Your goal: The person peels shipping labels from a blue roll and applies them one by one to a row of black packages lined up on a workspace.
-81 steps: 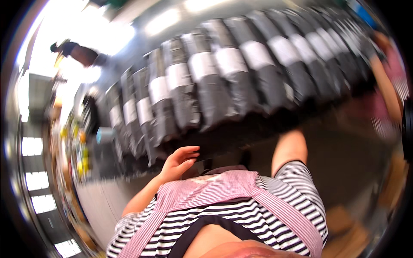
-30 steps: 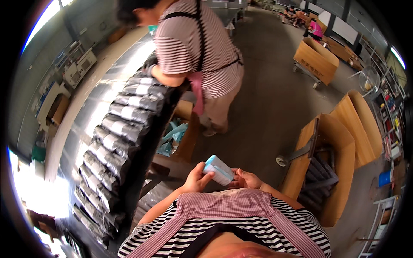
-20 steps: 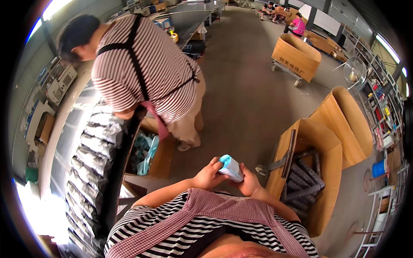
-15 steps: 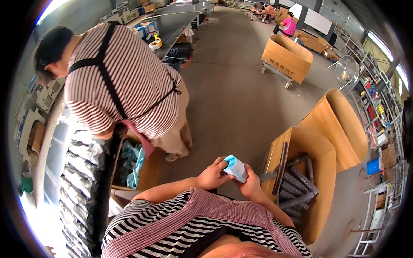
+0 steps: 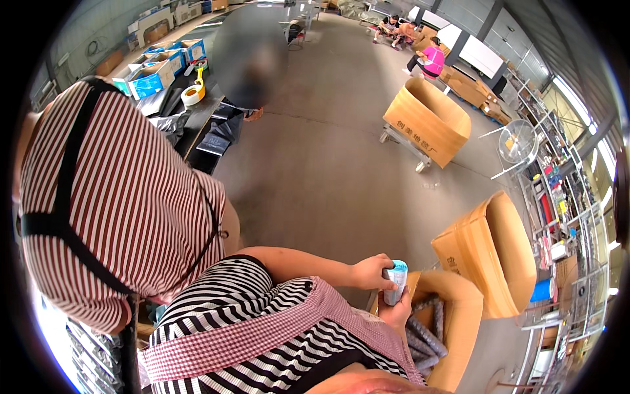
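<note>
A small light-blue roll with a whitish label round it [image 5: 395, 284] is held upright between my two hands, right of the middle. My left hand [image 5: 373, 273] grips its upper part, thumb across the front. From below, my right hand [image 5: 396, 314] has its fingers wrapped round the lower end. Just beyond and beside the right hand is an open cardboard carton [image 5: 462, 318] with several dark grey mottled rolls [image 5: 425, 338] inside. My right forearm is mostly hidden by my checked apron.
A co-worker in a striped shirt [image 5: 118, 197] bends close on my left. Behind them a dark table holds blue boxes [image 5: 152, 80] and a tape dispenser [image 5: 194, 95]. Rightward stand another tall carton [image 5: 489, 259], a carton on a wheeled cart [image 5: 426, 125] and a fan [image 5: 517, 141].
My view has swung round, and the co-worker now fills more of the left. Both hands still hold the roll, which has gone from tilted to nearly upright and sits nearer the carton.
</note>
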`<state>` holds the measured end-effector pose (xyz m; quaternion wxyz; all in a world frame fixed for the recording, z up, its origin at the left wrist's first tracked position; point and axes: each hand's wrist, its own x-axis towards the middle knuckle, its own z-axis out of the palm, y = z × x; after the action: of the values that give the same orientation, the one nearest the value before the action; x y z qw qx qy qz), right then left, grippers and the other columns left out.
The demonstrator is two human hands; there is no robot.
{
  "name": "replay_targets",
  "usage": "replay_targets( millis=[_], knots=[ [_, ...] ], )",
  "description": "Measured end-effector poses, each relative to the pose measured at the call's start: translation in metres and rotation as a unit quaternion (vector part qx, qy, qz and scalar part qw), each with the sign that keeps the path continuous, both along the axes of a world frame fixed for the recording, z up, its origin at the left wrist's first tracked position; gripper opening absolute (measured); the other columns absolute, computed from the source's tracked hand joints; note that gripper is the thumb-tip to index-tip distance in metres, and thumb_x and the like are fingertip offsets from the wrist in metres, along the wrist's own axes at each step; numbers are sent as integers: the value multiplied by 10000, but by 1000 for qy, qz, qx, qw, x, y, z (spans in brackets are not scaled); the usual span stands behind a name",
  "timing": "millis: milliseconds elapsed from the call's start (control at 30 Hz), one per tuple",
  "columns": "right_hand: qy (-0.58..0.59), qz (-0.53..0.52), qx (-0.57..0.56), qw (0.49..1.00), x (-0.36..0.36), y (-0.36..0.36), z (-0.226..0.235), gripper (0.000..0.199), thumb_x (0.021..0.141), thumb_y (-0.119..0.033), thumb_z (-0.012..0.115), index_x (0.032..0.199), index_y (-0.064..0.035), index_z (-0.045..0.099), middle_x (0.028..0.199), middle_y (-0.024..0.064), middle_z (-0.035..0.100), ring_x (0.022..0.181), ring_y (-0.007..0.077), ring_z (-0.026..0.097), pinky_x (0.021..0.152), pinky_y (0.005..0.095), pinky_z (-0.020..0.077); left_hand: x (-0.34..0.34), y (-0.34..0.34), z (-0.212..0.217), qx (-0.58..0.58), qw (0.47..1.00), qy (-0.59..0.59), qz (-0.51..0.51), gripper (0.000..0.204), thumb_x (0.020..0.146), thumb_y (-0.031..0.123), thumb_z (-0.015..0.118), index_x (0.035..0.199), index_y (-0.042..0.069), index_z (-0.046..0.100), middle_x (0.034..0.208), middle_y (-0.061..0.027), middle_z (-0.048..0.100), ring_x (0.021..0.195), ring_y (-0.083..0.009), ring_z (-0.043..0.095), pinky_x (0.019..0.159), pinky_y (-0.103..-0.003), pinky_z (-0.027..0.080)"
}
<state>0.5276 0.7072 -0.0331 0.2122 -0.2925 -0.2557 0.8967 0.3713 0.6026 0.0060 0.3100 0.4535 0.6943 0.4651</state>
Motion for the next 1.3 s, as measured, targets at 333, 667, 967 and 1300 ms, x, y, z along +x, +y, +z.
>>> replay_targets(
  millis=[333, 667, 967, 1300],
  knots=[
    [-25, 226, 115, 967, -314, 94, -20, 311, 970, -179, 528, 1248, -46, 480, 1163, 124, 559, 1058, 255, 566, 894, 419, 486, -251, 27, 10, -135, 944, -197, 226, 706, 852, 390, 703, 1296, -107, 471, 1123, -198, 629, 1012, -243, 648, 835, -330, 535],
    [-36, 628, 108, 770, -608, 42, 26, 427, 988, -265, 505, 1366, -97, 397, 1222, 92, 562, 1075, 223, 585, 922, 416, 483, -413, -101, -29, 123, 774, -334, 523, 418, 918, 153, 661, 1270, -13, 510, 1147, -104, 626, 1054, -222, 625, 921, -368, 528],
    [5, 651, 17, 759, -807, -57, 24, 459, 967, -372, 535, 1345, -132, 434, 1259, 68, 552, 1129, 249, 548, 901, 489, 495, -618, -167, -10, 23, 883, 0, 470, 445, 874, 241, 698, 1204, -20, 553, 1389, -192, 395, 1255, -348, 470, 1029, -377, 415],
    [47, 649, -219, 727, -1047, -141, 35, 487, 942, -299, 602, 1370, -122, 449, 1295, 121, 534, 1131, 314, 555, 844, 396, 542, -797, -262, 57, 166, 856, 85, 483, 467, 893, 160, 683, 1274, 41, 440, 1484, -165, 268, 1183, -311, 539, 951, -381, 506]
  ],
)
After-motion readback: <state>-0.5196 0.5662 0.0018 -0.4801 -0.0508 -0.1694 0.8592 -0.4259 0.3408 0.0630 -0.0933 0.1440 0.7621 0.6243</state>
